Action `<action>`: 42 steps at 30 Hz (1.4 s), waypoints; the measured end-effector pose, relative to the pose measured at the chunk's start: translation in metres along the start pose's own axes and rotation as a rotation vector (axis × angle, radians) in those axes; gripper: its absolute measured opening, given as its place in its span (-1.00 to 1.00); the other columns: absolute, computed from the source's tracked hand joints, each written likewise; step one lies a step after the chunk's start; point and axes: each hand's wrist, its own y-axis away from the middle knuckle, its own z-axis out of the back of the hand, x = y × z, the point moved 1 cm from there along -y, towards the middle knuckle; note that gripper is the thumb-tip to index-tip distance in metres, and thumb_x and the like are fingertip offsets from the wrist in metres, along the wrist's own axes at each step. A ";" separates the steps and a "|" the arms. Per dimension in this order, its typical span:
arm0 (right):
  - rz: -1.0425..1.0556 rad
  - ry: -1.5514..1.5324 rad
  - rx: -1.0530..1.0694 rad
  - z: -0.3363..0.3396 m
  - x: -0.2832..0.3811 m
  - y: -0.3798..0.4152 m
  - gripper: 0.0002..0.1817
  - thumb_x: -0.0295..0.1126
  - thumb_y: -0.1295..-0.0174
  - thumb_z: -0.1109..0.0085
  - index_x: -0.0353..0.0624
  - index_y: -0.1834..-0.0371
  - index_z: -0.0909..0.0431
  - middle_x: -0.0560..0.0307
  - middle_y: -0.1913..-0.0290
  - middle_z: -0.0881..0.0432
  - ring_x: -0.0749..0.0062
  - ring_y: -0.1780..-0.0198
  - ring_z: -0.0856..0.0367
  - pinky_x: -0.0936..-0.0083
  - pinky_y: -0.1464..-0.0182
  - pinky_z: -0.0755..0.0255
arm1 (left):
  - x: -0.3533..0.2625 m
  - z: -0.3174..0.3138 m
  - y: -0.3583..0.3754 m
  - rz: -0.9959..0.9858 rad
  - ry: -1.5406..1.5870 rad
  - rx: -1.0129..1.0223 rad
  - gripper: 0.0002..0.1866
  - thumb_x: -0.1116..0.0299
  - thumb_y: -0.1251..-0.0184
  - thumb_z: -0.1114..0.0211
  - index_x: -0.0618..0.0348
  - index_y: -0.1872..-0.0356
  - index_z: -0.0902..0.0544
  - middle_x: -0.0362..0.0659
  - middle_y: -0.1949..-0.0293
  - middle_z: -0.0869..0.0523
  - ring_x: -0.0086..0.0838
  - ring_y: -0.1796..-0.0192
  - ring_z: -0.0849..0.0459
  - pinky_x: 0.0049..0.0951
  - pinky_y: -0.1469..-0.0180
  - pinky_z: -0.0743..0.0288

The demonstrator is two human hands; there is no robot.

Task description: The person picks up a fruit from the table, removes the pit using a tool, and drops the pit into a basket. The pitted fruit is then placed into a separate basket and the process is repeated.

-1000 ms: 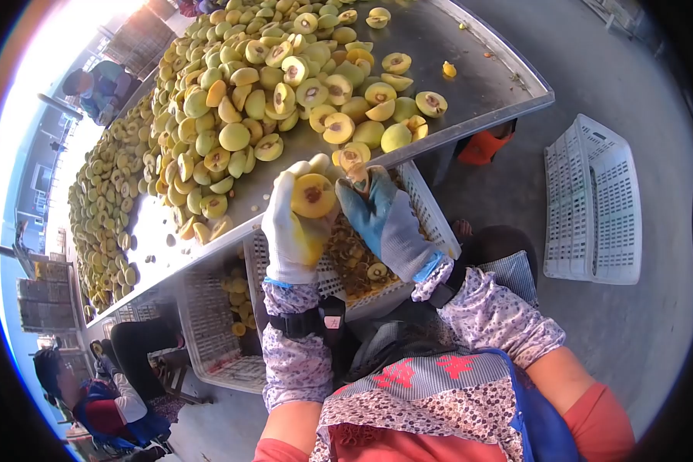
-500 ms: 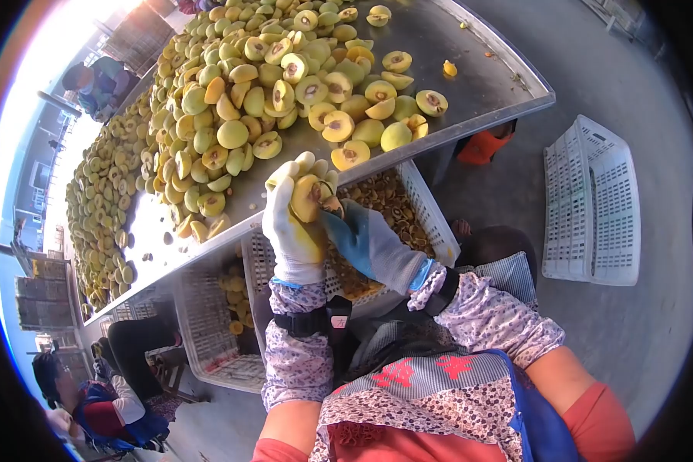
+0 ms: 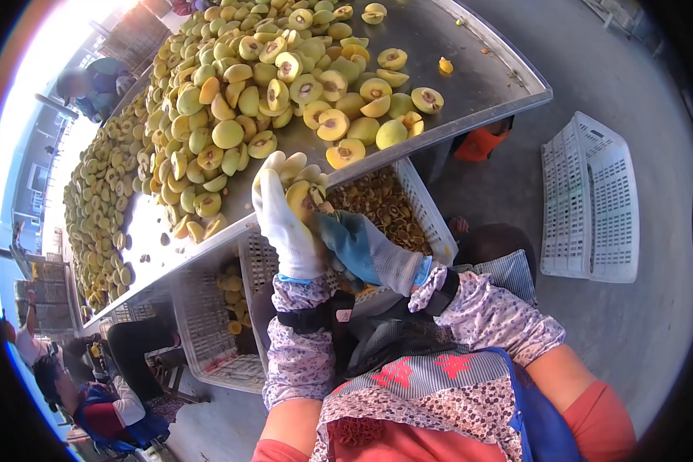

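Observation:
My left hand (image 3: 286,223), in a white glove with a yellow stain, is wrapped round halved yellow-green fruit (image 3: 300,200). Against the fruit's cut face, my right hand (image 3: 362,245) in a blue and grey glove has its fingers closed; whatever it grips is mostly hidden. Both hands are just off the near edge of a metal table (image 3: 470,108) heaped with fruit halves (image 3: 227,134). Below them a white crate (image 3: 426,202) holds brown and orange pieces.
Another white crate (image 3: 219,350) with some fruit stands lower left. Stacked white crates (image 3: 590,200) are on the floor at the right. A person (image 3: 112,408) sits at the lower left, another (image 3: 96,85) is at the upper left, and an orange object (image 3: 481,144) is under the table.
My left hand has shifted slightly left and tilted, its fingers still round the fruit. My right hand has moved a little lower. At the lower left, a raised arm has come into view.

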 end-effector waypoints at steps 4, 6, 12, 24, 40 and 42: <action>0.010 0.110 -0.004 -0.001 -0.019 -0.013 -0.41 0.09 -0.51 0.04 -0.36 0.06 -0.59 0.06 0.39 -0.67 0.52 0.36 -0.57 0.45 0.24 -0.54 | 0.002 -0.001 -0.004 0.100 0.106 -0.145 -0.54 0.07 -0.57 -0.05 0.32 -0.15 -0.50 0.01 -0.03 -0.63 -0.29 0.05 -0.67 -0.28 0.04 -0.64; 0.120 0.155 -0.029 -0.002 -0.026 -0.016 -0.40 0.09 -0.50 0.03 -0.38 0.06 -0.58 0.04 0.39 -0.67 0.47 0.35 -0.62 0.44 0.24 -0.56 | 0.007 0.002 -0.008 0.081 0.102 -0.144 -0.54 0.06 -0.57 -0.05 0.32 -0.11 -0.52 0.03 0.03 -0.66 -0.29 0.10 -0.67 -0.29 0.07 -0.64; 0.133 0.283 -0.057 0.001 -0.017 -0.015 -0.38 0.08 -0.50 0.02 -0.43 0.06 -0.57 -0.05 0.37 -0.70 0.29 0.32 -0.74 0.37 0.20 -0.61 | 0.017 0.008 -0.010 -0.018 0.064 -0.095 -0.59 0.10 -0.58 -0.02 0.32 0.03 -0.56 0.03 0.24 -0.72 -0.32 0.30 -0.67 -0.40 0.25 -0.59; -0.033 0.135 0.050 -0.003 -0.026 -0.015 -0.30 0.22 -0.47 0.11 -0.37 0.17 -0.55 0.12 0.53 -0.56 0.44 0.60 -0.58 0.45 0.69 -0.48 | 0.021 0.015 -0.014 0.031 -0.054 0.121 -0.55 0.08 -0.62 0.02 0.36 0.08 -0.58 0.06 0.31 -0.73 -0.30 0.35 -0.68 -0.34 0.24 -0.63; -0.331 -0.419 0.510 0.010 -0.007 0.010 -0.41 0.37 -0.36 0.04 0.01 0.35 -0.40 0.49 0.67 -0.16 0.72 0.73 -0.06 0.68 0.72 0.01 | 0.007 0.021 -0.017 0.349 0.050 0.255 -0.56 0.01 -0.57 -0.07 0.27 0.12 -0.59 -0.08 0.51 -0.63 -0.29 0.50 -0.64 -0.33 0.46 -0.58; -0.372 -0.425 0.553 0.011 -0.004 0.014 -0.43 0.33 -0.41 0.07 0.01 0.33 -0.40 0.49 0.67 -0.15 0.75 0.74 -0.01 0.71 0.69 0.04 | 0.007 0.025 -0.017 0.377 0.072 0.311 -0.58 0.02 -0.57 -0.07 0.24 0.13 -0.59 -0.09 0.53 -0.62 -0.30 0.52 -0.63 -0.34 0.48 -0.56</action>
